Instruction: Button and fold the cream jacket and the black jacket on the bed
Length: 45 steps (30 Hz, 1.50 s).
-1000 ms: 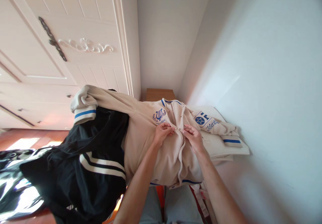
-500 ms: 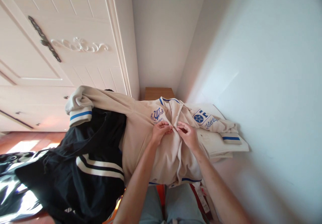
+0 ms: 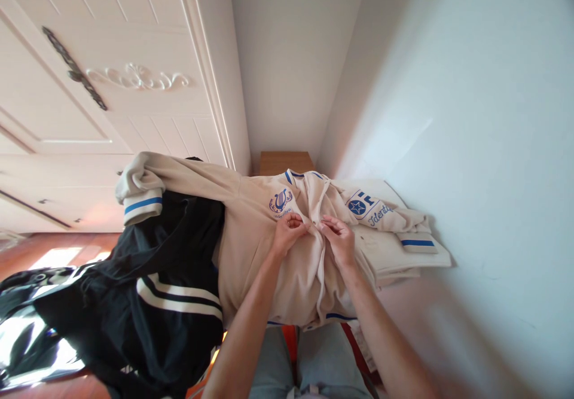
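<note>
A beige jacket [image 3: 251, 237] with blue-striped cuffs lies spread in front of me, its front edges meeting near the middle. Blue embroidery marks its chest and one sleeve. My left hand [image 3: 289, 232] pinches one front edge between thumb and fingers. Close beside it, my right hand [image 3: 338, 238] pinches the opposite edge, where a small snap or button shows near the fingertips. The two hands are slightly apart. One sleeve stretches out to the left over black clothing; the other lies bent to the right.
Black clothing with white stripes [image 3: 179, 297] lies at the left, near shiny plastic wrapping [image 3: 27, 339]. A folded white garment [image 3: 381, 255] lies under the right sleeve. White cabinet doors [image 3: 156, 40] stand left, a pale wall [image 3: 493, 148] right, and a wooden box [image 3: 287, 161] behind.
Both hands still pinch the jacket's front edges at nearly the same spot. The right fingers have shifted slightly, baring a small fastener. The view has moved a little.
</note>
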### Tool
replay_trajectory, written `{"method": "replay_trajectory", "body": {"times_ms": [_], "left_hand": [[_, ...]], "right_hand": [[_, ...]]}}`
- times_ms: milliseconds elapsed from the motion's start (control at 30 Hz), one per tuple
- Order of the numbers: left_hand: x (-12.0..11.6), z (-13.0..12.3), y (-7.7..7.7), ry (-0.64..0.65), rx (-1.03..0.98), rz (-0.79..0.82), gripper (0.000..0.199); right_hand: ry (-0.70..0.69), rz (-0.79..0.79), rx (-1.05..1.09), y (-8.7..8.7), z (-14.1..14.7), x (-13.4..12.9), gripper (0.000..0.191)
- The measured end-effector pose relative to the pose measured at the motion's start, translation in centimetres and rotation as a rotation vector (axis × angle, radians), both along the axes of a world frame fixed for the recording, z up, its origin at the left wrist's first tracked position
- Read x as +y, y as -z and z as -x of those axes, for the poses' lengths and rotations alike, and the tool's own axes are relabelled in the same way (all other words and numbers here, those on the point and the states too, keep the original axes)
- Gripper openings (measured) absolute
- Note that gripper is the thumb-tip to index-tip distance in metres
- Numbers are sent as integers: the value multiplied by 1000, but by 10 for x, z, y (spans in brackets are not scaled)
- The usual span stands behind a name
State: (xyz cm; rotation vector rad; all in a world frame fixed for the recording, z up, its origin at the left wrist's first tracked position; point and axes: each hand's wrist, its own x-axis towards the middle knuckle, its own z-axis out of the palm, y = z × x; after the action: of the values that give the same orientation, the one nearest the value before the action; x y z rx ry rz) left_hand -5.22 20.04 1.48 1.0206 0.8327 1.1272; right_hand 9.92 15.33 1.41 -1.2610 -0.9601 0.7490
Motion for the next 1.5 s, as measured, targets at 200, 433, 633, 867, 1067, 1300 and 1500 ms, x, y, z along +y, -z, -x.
{"method": "replay_trajectory", "body": {"times_ms": [200, 433, 633, 867, 1067, 1300, 1500], "left_hand": [[1, -1, 4, -64, 93, -72, 27], [0, -1, -1, -34, 23, -31, 33], [-1, 3, -4, 2, -69, 57, 45], [-1, 5, -6, 15, -148, 94, 45], [0, 6, -7, 37, -200, 102, 49], [-1, 4, -6, 24, -122, 61, 44], [1, 3, -5, -61, -132, 20, 40]], "right_hand": [[157, -60, 90, 2, -4, -3, 42], [75, -83, -158, -1, 6, -5, 31], [42, -98, -275, 1, 7, -4, 31], [14, -89, -192, -2, 5, -6, 32], [61, -116, -212, -1, 10, -4, 26], [19, -43, -58, 0, 4, -3, 34], [100, -81, -21, 0, 6, -6, 33]]}}
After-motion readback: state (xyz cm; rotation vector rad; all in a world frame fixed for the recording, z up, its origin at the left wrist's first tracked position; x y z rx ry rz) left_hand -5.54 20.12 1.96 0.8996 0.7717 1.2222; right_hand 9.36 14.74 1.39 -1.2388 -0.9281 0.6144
